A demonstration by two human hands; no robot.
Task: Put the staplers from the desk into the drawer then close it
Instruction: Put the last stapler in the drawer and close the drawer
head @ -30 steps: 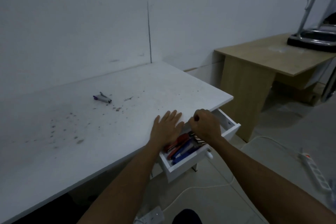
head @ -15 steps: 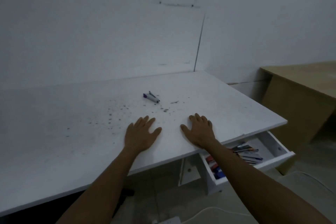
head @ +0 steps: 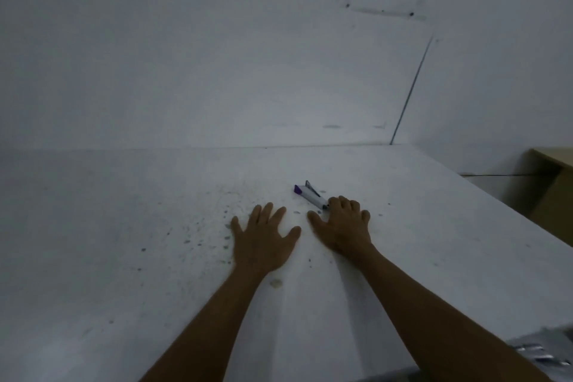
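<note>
Stapler [head: 311, 195] lay on the counter [head: 124, 226] just beyond the right hand [head: 342, 226], whose curled fingers reached its near end to grab; left hand [head: 263, 242] rested spread flat, bracing.

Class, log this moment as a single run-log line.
phase: reaching | right hand: fingers at stapler end, not lifted | left hand: flat on desk | drawer: barely in view
</note>
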